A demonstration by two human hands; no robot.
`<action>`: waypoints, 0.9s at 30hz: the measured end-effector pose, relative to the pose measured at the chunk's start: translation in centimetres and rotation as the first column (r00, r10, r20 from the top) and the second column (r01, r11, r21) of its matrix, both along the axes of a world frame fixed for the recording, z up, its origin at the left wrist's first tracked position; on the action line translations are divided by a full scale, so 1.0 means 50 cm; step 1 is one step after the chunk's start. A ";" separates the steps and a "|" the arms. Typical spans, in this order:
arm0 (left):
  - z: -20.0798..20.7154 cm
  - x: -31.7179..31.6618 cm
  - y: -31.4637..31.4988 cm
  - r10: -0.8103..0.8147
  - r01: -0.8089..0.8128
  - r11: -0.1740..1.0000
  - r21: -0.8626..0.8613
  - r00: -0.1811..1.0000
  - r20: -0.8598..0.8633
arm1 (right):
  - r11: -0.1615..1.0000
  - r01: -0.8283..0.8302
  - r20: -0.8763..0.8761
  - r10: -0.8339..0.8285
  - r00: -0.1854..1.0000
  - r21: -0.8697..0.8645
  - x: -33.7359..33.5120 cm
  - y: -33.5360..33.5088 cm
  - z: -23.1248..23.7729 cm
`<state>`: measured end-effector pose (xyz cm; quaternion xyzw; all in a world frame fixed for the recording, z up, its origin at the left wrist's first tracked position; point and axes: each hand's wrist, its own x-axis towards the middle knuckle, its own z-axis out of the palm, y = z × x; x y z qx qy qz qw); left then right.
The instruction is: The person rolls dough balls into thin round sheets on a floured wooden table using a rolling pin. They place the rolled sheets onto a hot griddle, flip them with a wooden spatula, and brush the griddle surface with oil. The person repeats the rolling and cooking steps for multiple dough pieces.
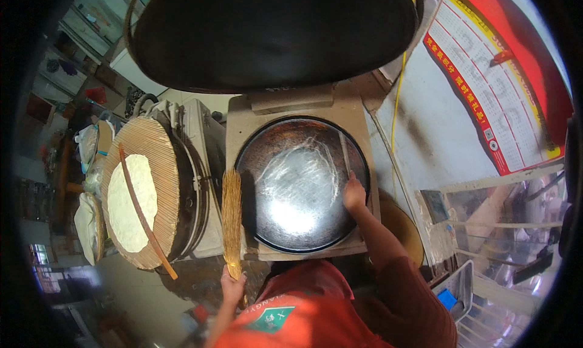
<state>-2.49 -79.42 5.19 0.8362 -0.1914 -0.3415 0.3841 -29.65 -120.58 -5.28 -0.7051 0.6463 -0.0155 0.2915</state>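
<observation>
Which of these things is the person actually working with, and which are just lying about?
In use:
round dark griddle
thin stick under the right hand
straw brush in the left hand
raised lid

Lying about:
flatbread on a round woven board
long wooden stick
wall calendar

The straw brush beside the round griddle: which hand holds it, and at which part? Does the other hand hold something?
The left hand grips the straw brush at its near handle end. The right hand rests on the griddle; whether it holds anything cannot be told.

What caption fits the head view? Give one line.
Right hand on round griddle; left hand holds straw brush.
</observation>
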 end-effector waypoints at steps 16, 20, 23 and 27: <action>0.029 0.025 0.089 0.109 -0.107 0.993 -0.049 0.993 0.042 | 0.698 -0.703 0.073 0.701 0.710 0.135 0.286 0.237 0.029; 0.028 0.024 0.109 0.133 -0.136 0.990 0.034 0.988 0.076 | 0.999 -0.039 0.106 0.043 0.993 -0.034 0.268 0.004 0.018; 0.026 0.015 0.121 0.190 -0.189 0.982 -0.023 0.981 0.037 | 0.997 0.059 0.032 -0.058 0.998 -0.049 0.326 -0.084 -0.015; 0.019 0.003 0.134 0.159 -0.159 0.987 -0.006 0.983 0.093 | 0.963 -0.270 0.019 0.270 0.963 -0.023 0.374 0.030 -0.037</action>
